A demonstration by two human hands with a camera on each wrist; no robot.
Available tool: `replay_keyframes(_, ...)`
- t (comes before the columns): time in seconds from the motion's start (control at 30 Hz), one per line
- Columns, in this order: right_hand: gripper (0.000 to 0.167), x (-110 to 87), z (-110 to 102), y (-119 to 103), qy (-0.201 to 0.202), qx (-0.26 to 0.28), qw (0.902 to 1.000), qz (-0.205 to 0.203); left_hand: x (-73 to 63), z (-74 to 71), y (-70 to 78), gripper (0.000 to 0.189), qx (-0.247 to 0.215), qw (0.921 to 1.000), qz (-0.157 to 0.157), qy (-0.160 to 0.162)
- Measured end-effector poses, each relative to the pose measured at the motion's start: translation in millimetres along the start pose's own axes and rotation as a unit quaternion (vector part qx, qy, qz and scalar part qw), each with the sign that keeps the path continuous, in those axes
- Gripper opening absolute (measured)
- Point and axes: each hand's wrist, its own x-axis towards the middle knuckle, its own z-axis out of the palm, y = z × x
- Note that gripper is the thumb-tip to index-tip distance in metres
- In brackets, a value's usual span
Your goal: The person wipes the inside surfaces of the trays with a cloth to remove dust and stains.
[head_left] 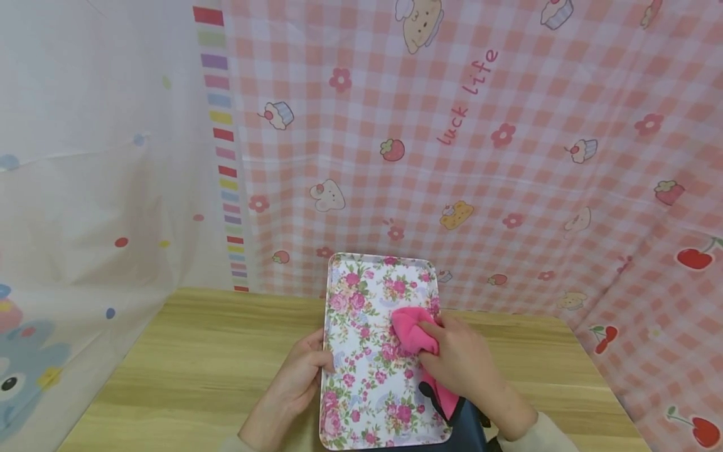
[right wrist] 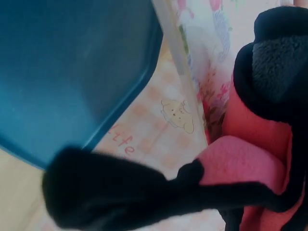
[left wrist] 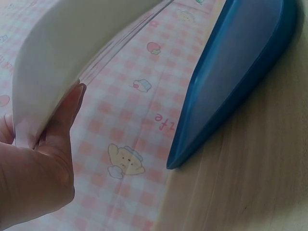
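My head view: forward and down.
My wrist views, close in, share the floral tray (head_left: 361, 376) from opposite sides.

Bunched pink cloth (head_left: 413, 328) touches raised floral tray (head_left: 367, 392)

We record a table (head_left: 226, 370) with a pale yellow-brown wood-grain top, its grain running in bands from side to side in the head view. On the wood we log a blue tray (left wrist: 236, 62). In the head view we make out only a dark part of it, low and right of centre; the rest is hidden. From the left wrist we see its raised rim, with wood grain just beside it. From the right wrist we note a smooth, flat inside.
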Motion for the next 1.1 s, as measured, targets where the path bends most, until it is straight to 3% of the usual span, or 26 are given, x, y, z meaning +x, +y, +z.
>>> replay_keyframes(0.2, 0.044, -1.7, 2.1, -4.3, -0.028, 0.045, 0.9974, 0.049, 0.1, -0.7, 0.0, 0.086, 0.003, 1.0000, 0.000, 0.002)
replay_keyframes(0.4, 0.039, -2.1, 4.1, -12.9, -0.040, 0.057, 0.9956, 0.063, 0.2, -0.9, 0.2, 0.085, 0.001, 1.0000, 0.003, -0.001)
replay_keyframes(0.6, 0.033, -0.6, 4.8, -24.2, -0.047, 0.063, 0.9956, 0.050, 0.1, -1.0, 1.0, 0.084, 0.001, 1.0000, 0.001, -0.005)
replay_keyframes(0.8, 0.042, 3.3, 6.2, -41.9, -0.067, 0.081, 0.9932, 0.048, -0.1, -0.1, 1.0, 0.085, 0.000, 1.0000, 0.003, -0.007)
replay_keyframes(1.1, 0.042, 10.6, 17.8, -63.3, -0.038, 0.079, 0.9961, -0.011, 0.1, 0.8, 0.9, 0.090, 0.000, 1.0000, 0.005, -0.008)
